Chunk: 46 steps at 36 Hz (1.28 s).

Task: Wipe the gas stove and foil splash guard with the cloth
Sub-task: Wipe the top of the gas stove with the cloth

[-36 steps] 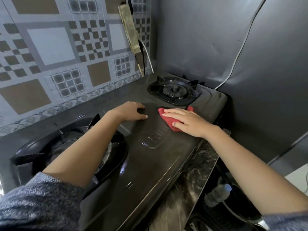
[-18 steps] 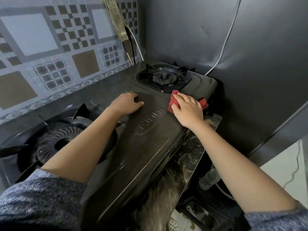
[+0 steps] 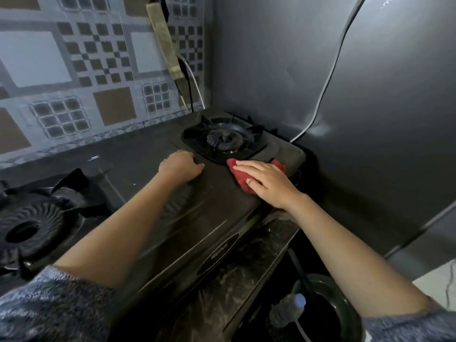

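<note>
1. The right hand (image 3: 266,183) lies flat, fingers straight, on the cloth (image 3: 240,177) — just in front of the far burner (image 3: 225,139).
2. The left hand (image 3: 181,166), loosely curled and empty, rests on the stove (image 3: 197,218) left of this burner.
3. Press evenly along the burner edge — then do the foil guard (image 3: 271,70) behind it.

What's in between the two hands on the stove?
Only bare, dark stove top, as the head view shows. The left hand rests on it, and the right hand presses the red cloth flat.
</note>
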Motion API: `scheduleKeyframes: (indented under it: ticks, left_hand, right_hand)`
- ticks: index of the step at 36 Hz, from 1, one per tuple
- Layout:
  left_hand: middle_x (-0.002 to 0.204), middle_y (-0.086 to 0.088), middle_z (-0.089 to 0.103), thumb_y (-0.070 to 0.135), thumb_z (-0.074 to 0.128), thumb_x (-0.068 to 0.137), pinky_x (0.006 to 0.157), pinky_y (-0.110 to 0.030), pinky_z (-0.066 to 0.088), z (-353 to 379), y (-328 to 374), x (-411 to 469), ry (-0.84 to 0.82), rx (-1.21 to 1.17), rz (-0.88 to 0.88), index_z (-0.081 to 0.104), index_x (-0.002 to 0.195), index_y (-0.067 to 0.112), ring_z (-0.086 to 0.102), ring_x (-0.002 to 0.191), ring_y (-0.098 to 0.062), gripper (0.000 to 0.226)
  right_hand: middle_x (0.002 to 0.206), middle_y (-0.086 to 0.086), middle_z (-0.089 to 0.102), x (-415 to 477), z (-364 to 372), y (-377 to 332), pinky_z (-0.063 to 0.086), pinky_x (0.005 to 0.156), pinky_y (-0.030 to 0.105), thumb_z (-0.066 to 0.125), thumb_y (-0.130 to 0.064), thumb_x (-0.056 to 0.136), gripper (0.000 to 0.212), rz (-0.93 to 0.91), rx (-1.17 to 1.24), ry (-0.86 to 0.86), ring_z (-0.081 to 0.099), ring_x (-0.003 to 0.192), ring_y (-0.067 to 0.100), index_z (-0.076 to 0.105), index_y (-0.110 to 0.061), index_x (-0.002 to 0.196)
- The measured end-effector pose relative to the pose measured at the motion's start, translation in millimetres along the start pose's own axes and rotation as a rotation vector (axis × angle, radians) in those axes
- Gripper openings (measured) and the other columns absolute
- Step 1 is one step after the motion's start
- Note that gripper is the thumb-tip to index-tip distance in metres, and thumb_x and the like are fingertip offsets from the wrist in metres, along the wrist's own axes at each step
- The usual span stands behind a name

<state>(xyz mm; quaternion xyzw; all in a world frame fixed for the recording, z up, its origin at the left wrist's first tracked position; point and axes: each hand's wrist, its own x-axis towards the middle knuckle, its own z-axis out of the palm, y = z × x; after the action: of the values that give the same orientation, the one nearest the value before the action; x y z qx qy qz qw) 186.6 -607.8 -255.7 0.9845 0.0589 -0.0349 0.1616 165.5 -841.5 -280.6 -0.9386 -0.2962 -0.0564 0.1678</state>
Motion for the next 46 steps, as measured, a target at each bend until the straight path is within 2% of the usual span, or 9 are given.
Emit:
scheduleKeyframes:
  ticks: [7, 11, 14, 17, 22, 27, 33, 39, 46]
  left_hand:
    - [0.135, -0.011, 0.047, 0.045, 0.051, 0.089, 0.103, -0.046, 0.039, 3.1, 13.4, 7.8, 0.032, -0.027, -0.111, 0.051, 0.128, 0.016, 0.048, 0.119, -0.031, 0.049]
    - [0.137, -0.01, 0.046, 0.042, 0.051, 0.09, 0.098, -0.042, 0.044, 4.5, 17.6, 3.7, 0.066, -0.033, -0.119, 0.049, 0.132, 0.017, 0.049, 0.119, -0.03, 0.048]
    - [0.139, -0.009, 0.046, 0.041, 0.052, 0.09, 0.099, -0.041, 0.043, 6.8, 17.5, -1.1, 0.096, -0.032, -0.124, 0.046, 0.134, 0.018, 0.048, 0.121, -0.029, 0.05]
    - [0.141, -0.009, 0.044, 0.04, 0.051, 0.091, 0.102, -0.043, 0.041, 9.5, 19.4, -7.9, 0.124, -0.027, -0.139, 0.044, 0.136, 0.018, 0.045, 0.124, -0.03, 0.05]
    - [0.135, -0.012, 0.049, 0.037, 0.052, 0.09, 0.102, -0.041, 0.04, 12.9, 24.9, -22.5, 0.165, -0.042, -0.136, 0.049, 0.131, 0.014, 0.047, 0.122, -0.03, 0.047]
    - [0.126, -0.011, 0.057, 0.034, 0.053, 0.09, 0.094, -0.04, 0.045, 17.1, 35.8, -53.4, 0.22, -0.036, -0.142, 0.056, 0.123, 0.017, 0.053, 0.113, -0.03, 0.038]
    - [0.14, -0.003, 0.049, 0.035, 0.05, 0.091, 0.101, -0.036, 0.038, 32.7, 39.2, -102.0, 0.324, 0.01, -0.122, 0.053, 0.129, 0.015, 0.048, 0.125, -0.025, 0.043]
    - [0.134, -0.004, 0.055, 0.041, 0.053, 0.089, 0.101, -0.036, 0.038, 48.1, 32.5, -159.0, 0.487, 0.054, -0.134, 0.057, 0.125, 0.01, 0.05, 0.124, -0.023, 0.048]
    - [0.132, -0.013, 0.056, 0.063, 0.032, 0.078, 0.102, -0.036, 0.04, 59.1, 7.4, -218.6, 0.546, 0.11, -0.256, 0.06, 0.121, 0.006, 0.051, 0.124, -0.025, 0.077]
  right_hand:
    - [0.142, -0.012, 0.043, 11.9, -22.1, 80.6, 0.03, 0.108, 0.04, 0.032, -0.035, 0.088, 0.048, -0.09, 0.045, -0.007, 0.037, 0.131, 0.008, 0.045, -0.031, 0.134]
    - [0.14, -0.009, 0.046, 22.2, -31.9, 116.3, 0.033, 0.107, 0.04, 0.028, -0.041, 0.085, 0.053, -0.137, 0.038, -0.008, 0.041, 0.129, 0.011, 0.046, -0.027, 0.134]
    - [0.139, -0.006, 0.048, 29.7, -36.2, 135.7, 0.033, 0.106, 0.039, 0.029, -0.042, 0.084, 0.055, -0.113, 0.049, 0.023, 0.043, 0.129, 0.014, 0.047, -0.026, 0.133]
    - [0.139, -0.004, 0.049, 36.4, -37.3, 150.2, 0.032, 0.107, 0.036, 0.036, -0.032, 0.085, 0.049, -0.095, 0.066, 0.046, 0.043, 0.128, 0.016, 0.051, -0.023, 0.131]
    - [0.141, -0.002, 0.046, 51.1, -33.2, 164.1, 0.029, 0.11, 0.038, 0.039, -0.029, 0.088, 0.043, 0.024, 0.12, 0.081, 0.039, 0.131, 0.019, 0.052, -0.023, 0.129]
    - [0.142, 0.002, 0.043, 51.3, -26.7, 153.2, 0.031, 0.106, 0.038, 0.04, -0.025, 0.092, 0.041, 0.265, 0.195, 0.196, 0.039, 0.128, 0.027, 0.047, -0.02, 0.132]
    - [0.143, 0.008, 0.042, 28.1, -17.1, 135.2, 0.031, 0.105, 0.041, 0.033, -0.032, 0.088, 0.051, 0.398, 0.164, 0.372, 0.037, 0.129, 0.033, 0.046, -0.014, 0.134]
    - [0.142, 0.013, 0.042, 3.8, -1.0, 104.0, 0.022, 0.111, 0.042, 0.031, -0.03, 0.085, 0.055, 0.36, 0.149, 0.474, 0.033, 0.132, 0.032, 0.048, -0.006, 0.132]
    - [0.134, 0.013, 0.052, -17.7, 14.5, 45.8, 0.032, 0.104, 0.044, 0.026, -0.038, 0.081, 0.061, 0.186, 0.091, 0.411, 0.046, 0.122, 0.033, 0.054, -0.008, 0.127]
